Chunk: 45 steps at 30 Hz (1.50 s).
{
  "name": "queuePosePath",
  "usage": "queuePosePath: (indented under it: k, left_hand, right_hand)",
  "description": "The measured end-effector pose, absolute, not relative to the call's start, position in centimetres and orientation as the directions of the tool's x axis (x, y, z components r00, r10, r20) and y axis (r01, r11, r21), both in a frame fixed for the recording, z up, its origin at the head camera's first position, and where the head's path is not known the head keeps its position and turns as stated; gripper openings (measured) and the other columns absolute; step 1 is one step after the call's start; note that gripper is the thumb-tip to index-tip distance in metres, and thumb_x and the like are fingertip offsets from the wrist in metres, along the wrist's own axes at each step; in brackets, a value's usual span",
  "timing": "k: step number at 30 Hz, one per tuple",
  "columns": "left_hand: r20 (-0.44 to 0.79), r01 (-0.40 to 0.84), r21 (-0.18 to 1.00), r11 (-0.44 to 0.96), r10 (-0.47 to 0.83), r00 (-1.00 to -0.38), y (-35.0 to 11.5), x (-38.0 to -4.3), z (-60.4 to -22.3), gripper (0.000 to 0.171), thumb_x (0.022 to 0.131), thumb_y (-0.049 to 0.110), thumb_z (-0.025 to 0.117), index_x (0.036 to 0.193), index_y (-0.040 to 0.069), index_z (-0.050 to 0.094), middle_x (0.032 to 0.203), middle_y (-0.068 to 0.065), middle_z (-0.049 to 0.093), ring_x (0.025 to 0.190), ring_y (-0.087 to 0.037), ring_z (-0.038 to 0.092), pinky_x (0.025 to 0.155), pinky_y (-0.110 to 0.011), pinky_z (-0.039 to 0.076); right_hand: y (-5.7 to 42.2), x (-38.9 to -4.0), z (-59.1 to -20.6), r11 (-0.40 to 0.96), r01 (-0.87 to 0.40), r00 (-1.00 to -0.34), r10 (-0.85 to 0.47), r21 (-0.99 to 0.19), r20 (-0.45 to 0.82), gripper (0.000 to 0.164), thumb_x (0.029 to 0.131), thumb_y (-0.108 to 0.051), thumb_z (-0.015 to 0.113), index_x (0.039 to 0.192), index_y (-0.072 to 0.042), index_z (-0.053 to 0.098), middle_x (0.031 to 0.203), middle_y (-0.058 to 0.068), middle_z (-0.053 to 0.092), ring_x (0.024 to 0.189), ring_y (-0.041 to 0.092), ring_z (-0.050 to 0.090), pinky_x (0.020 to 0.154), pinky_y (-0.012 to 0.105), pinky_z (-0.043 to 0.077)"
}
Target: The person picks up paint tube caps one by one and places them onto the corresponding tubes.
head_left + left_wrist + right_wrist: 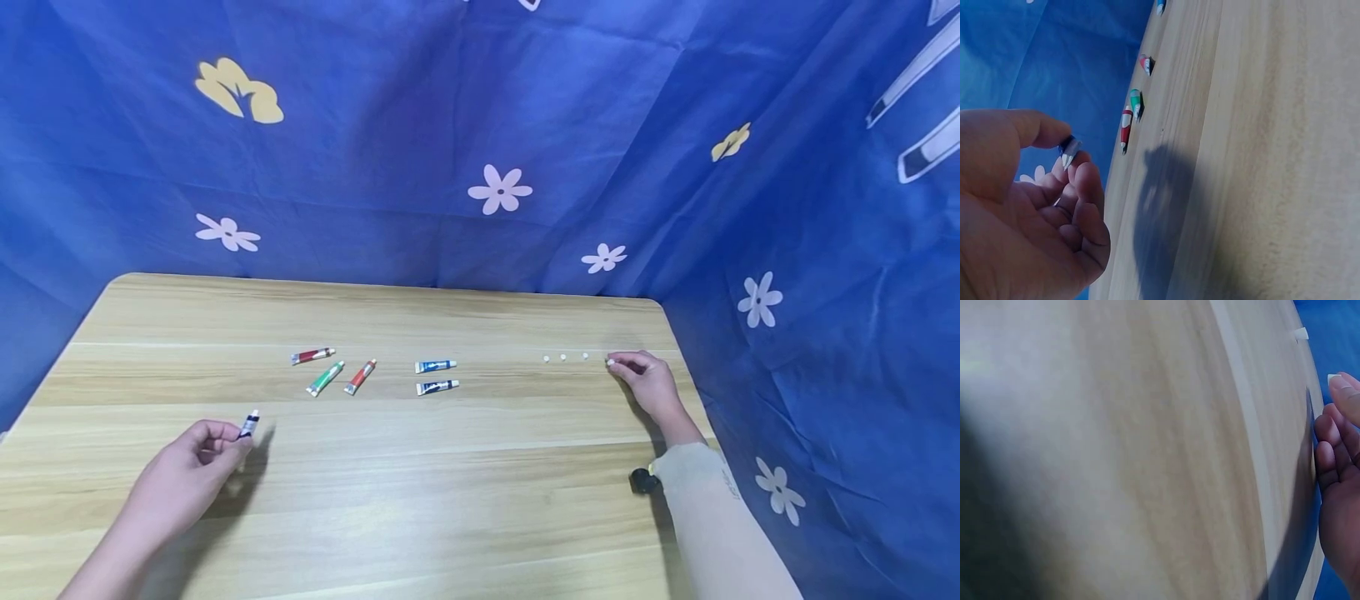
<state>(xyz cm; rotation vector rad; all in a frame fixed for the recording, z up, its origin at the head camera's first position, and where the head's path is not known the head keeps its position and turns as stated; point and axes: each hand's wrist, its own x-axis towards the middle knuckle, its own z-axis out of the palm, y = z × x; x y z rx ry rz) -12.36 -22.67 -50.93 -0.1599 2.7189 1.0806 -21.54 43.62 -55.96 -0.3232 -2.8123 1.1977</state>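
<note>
Over the left front of the table, my left hand (183,473) pinches a small dark paint tube (250,423) between thumb and fingers, its pale end pointing up. In the left wrist view the tube (1070,150) sits at the thumb tip. At the far right, my right hand (649,387) holds a small white cap (611,362) at its fingertips, close above the tabletop. The cap (1334,379) shows at the fingertips in the right wrist view. Left of that hand, three small white caps (563,357) lie in a row.
On the wooden table (450,517) lie a dark red tube (312,356), a green tube (326,378) and an orange-red tube (361,377). Toward the middle, a blue tube (435,366) lies above a dark blue tube (437,387). A blue flowered cloth (375,167) hangs behind.
</note>
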Motion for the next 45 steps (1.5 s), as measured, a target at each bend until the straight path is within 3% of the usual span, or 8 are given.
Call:
queuePosePath:
  k: [4,8,14,24,29,32,38,45]
  left_hand:
    - [-0.233,-0.179,0.663,0.727,-0.027,-0.972,-22.6,-12.4,-50.8,0.038,0.11,0.041,0.062,0.12,0.004,0.063,0.094,0.001,0.067,0.071,0.003,0.054,0.061,-0.026,0.044]
    - [-0.251,-0.188,0.657,0.73,-0.023,-0.968,-22.6,-12.3,-50.7,0.041,0.111,0.044,0.06,0.122,0.004,0.063,0.097,-0.001,0.069,0.072,0.003,0.056,0.062,-0.026,0.045]
    - [-0.263,-0.195,0.657,0.728,-0.021,-0.965,-22.7,-12.1,-50.7,0.046,0.111,0.046,0.058,0.125,0.003,0.064,0.1,-0.003,0.07,0.075,0.005,0.058,0.063,-0.025,0.046]
    - [-0.257,-0.201,0.709,0.676,-0.018,-0.966,-22.0,-11.7,-50.4,0.043,0.116,0.039,0.05,0.129,0.0,0.058,0.097,0.008,0.069,0.073,-0.003,0.06,0.066,-0.025,0.045]
    - [-0.239,-0.188,0.705,0.684,-0.021,-0.971,-21.8,-11.8,-50.2,0.042,0.116,0.038,0.049,0.131,0.0,0.058,0.102,0.002,0.074,0.075,-0.001,0.059,0.068,-0.023,0.042]
    - [-0.227,-0.182,0.707,0.684,-0.024,-0.974,-21.6,-11.7,-50.2,0.042,0.116,0.038,0.05,0.131,0.0,0.058,0.102,0.002,0.073,0.076,-0.002,0.057,0.067,-0.024,0.041]
    - [-0.224,-0.186,0.734,0.654,-0.025,-0.974,-21.2,-11.7,-50.2,0.043,0.116,0.038,0.051,0.133,-0.001,0.057,0.098,0.007,0.071,0.073,-0.005,0.06,0.066,-0.025,0.043]
    - [-0.176,-0.166,0.777,0.607,-0.044,-0.983,-20.0,-11.7,-50.1,0.043,0.115,0.036,0.052,0.135,-0.001,0.059,0.097,0.008,0.067,0.078,-0.002,0.058,0.068,-0.023,0.046]
  right_hand:
    - [43.6,-21.2,-55.9,0.623,0.194,-0.969,0.242,-0.758,-0.049,0.032,0.103,-0.034,0.077,0.128,-0.014,0.08,0.13,0.012,0.076,0.109,0.003,0.069,0.089,0.007,0.049]
    - [43.5,-20.7,-55.8,0.519,0.229,-0.956,0.28,-0.824,-0.089,0.032,0.104,-0.026,0.075,0.129,-0.007,0.078,0.118,0.008,0.081,0.094,-0.008,0.068,0.085,0.008,0.054]
    - [43.5,-20.1,-55.5,0.331,0.238,-0.943,0.302,-0.913,-0.136,0.034,0.106,-0.017,0.071,0.133,0.004,0.071,0.102,-0.007,0.08,0.088,-0.002,0.075,0.085,0.013,0.06]
    - [42.6,-18.5,-55.2,0.129,0.208,-0.936,0.313,-0.969,-0.159,0.037,0.11,-0.011,0.064,0.138,0.012,0.062,0.102,-0.005,0.082,0.091,0.005,0.079,0.085,0.019,0.064]
    - [41.8,-17.7,-55.0,-0.019,0.159,-0.929,0.336,-0.987,-0.156,0.041,0.109,-0.007,0.064,0.14,0.018,0.056,0.096,-0.004,0.082,0.087,0.006,0.078,0.083,0.019,0.064]
    - [41.3,-17.0,-54.7,-0.133,0.116,-0.927,0.342,-0.984,-0.156,0.034,0.108,-0.006,0.065,0.135,0.014,0.062,0.097,0.001,0.082,0.085,0.008,0.077,0.082,0.02,0.064]
    - [40.2,-15.8,-54.0,-0.336,0.063,-0.925,0.333,-0.94,-0.181,0.015,0.107,-0.006,0.066,0.109,-0.011,0.08,0.097,0.004,0.082,0.083,0.01,0.076,0.08,0.02,0.063]
    - [38.6,-14.7,-53.7,-0.413,0.034,-0.925,0.331,-0.91,-0.184,0.016,0.107,-0.003,0.065,0.114,-0.007,0.079,0.093,0.001,0.081,0.084,0.01,0.075,0.08,0.02,0.062]
